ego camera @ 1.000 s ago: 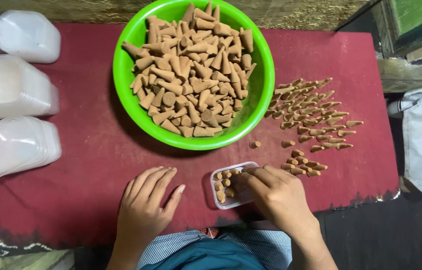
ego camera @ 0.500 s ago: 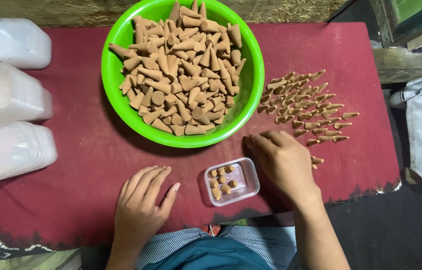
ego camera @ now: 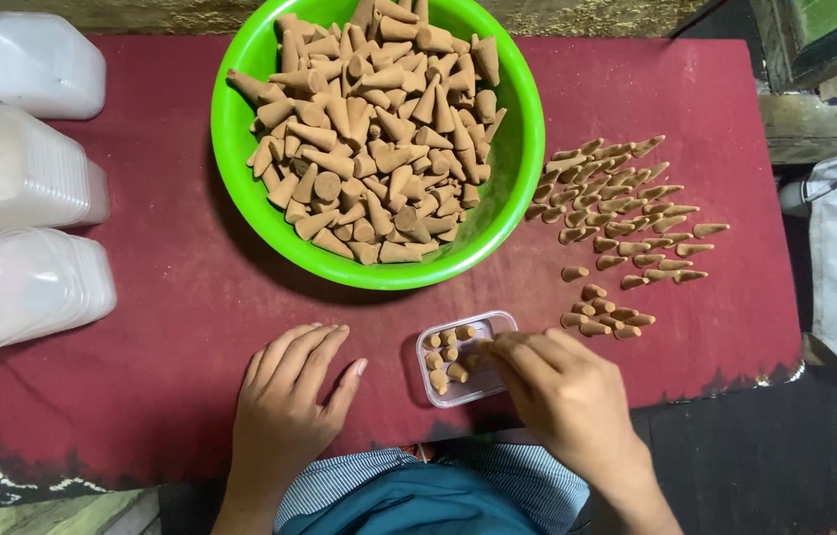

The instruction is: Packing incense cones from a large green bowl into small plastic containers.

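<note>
1. A bowl point(ego camera: 240, 149) heaped with cones point(ego camera: 379, 129) sits at the cloth's point(ego camera: 161, 327) far middle.
2. Loose cones point(ego camera: 627, 223) lie right of it.
3. Stacked tubs point(ego camera: 17, 228) stand left.
4. A small box point(ego camera: 463, 357) (cones inside) lies nearest, between both hands.

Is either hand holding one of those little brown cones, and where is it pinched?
The right hand has its fingertips in the small clear box, maybe on a cone, but the hold is hidden. The left hand lies flat and holds nothing.
</note>
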